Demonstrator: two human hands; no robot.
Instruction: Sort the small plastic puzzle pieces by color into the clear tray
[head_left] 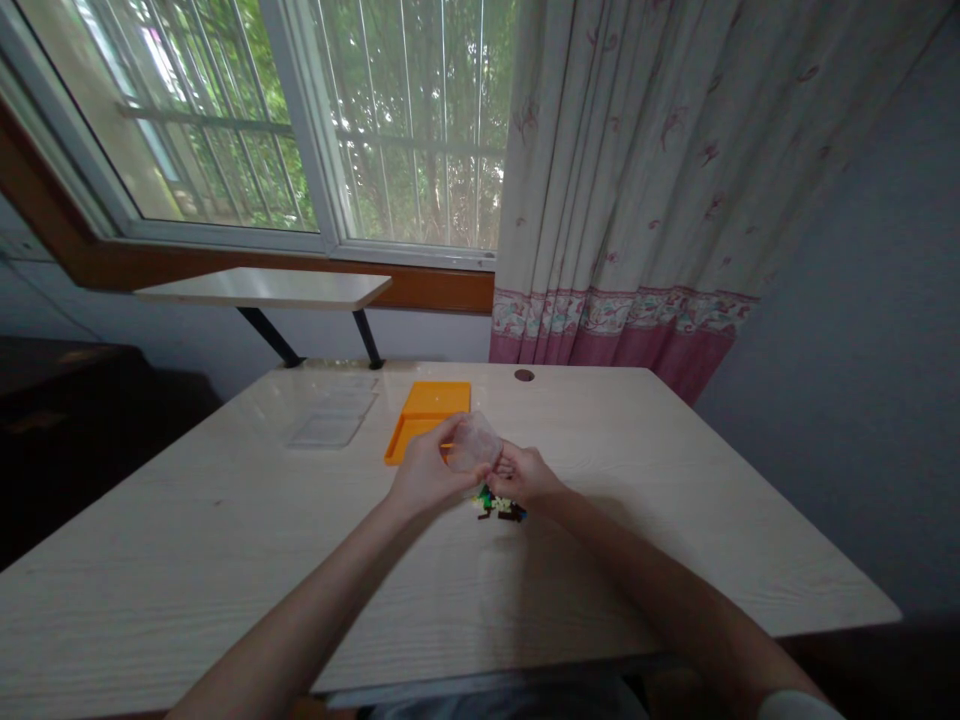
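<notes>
The clear packet (474,442), perhaps a thin plastic bag, is held up between the 2 hands, just above and beyond a small heap of loose pieces (501,507) on the tabletop (675,530). Having it raised there probably keeps it in easy view and close to the heap, which lies within short reach of both hands. The orange case (441,398) lies open behind the left hand (429,468), its near part partly covered by the fingers, and the transparent tray (334,418) lies farther to the left; both seem set aside so that the near middle stays free for handwork.

The left hand's grip is curved around the packet, fingers along the upper left edge and thumb underneath, parted only by the packet's width. The right hand (531,476) has its grip nearly closed, the thumb and curled fingers pinching the packet's lower right edge.
</notes>
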